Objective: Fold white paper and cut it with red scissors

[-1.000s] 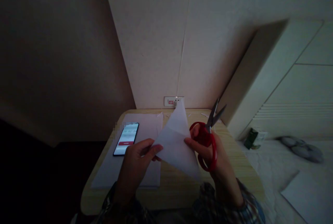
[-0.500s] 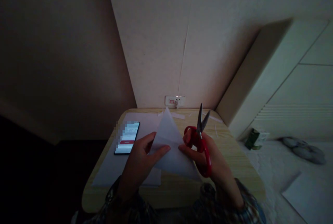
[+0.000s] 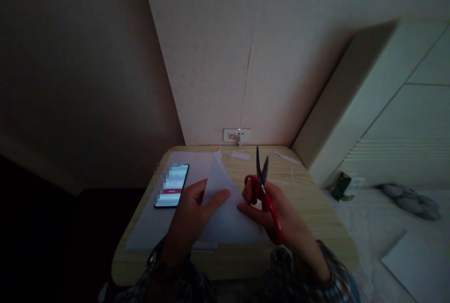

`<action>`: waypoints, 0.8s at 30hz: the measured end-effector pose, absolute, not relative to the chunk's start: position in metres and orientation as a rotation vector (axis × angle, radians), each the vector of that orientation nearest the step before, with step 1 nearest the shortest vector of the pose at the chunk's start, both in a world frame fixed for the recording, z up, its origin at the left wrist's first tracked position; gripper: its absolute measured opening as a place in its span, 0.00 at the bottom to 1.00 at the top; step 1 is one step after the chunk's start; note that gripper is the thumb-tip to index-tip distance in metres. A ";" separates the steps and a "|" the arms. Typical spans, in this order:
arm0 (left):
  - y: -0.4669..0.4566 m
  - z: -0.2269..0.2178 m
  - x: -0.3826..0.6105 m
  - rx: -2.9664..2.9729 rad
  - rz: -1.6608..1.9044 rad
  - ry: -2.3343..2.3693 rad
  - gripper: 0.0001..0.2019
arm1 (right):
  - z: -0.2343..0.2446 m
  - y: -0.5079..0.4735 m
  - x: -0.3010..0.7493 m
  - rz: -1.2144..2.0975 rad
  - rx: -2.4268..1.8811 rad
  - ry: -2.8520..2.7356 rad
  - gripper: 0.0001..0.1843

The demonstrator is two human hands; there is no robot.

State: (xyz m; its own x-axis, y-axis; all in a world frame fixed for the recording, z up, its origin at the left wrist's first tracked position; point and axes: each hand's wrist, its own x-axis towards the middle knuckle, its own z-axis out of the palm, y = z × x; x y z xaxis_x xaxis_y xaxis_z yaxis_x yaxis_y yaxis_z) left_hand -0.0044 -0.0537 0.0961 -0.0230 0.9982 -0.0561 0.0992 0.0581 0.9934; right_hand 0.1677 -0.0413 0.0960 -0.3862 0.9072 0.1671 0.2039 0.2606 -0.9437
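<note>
A white sheet of paper (image 3: 225,221), folded to a triangle, is held above the table with its point away from me. My left hand (image 3: 191,214) is closed on its left side, thumb lying on top. Red-handled scissors (image 3: 273,221) hang on the fingers of my right hand (image 3: 284,211), blades parted and pointing up and away. The thumb and fingertips of that hand also touch the right side of the folded paper. The fingers under the paper are hidden.
A lit phone (image 3: 175,188) rests on white sheets (image 3: 144,235) at the left of the wooden table (image 3: 316,232). Paper scraps (image 3: 241,155) lie along the far edge. Behind is a wall socket (image 3: 236,135) with a plug. On the right, a green box (image 3: 341,186) stands on a bed.
The folded paper's point has shifted left and slightly nearer to me. My right hand and the scissors have moved a little left. The left hand has hardly moved.
</note>
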 end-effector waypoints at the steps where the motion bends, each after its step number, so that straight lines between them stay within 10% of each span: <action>1: -0.053 0.096 -0.005 1.219 1.136 1.320 0.14 | 0.097 -0.042 0.168 1.162 -1.025 -1.783 0.10; 24: -0.051 0.108 -0.004 1.151 1.635 1.432 0.05 | 0.097 -0.042 0.174 1.110 -1.050 -1.986 0.09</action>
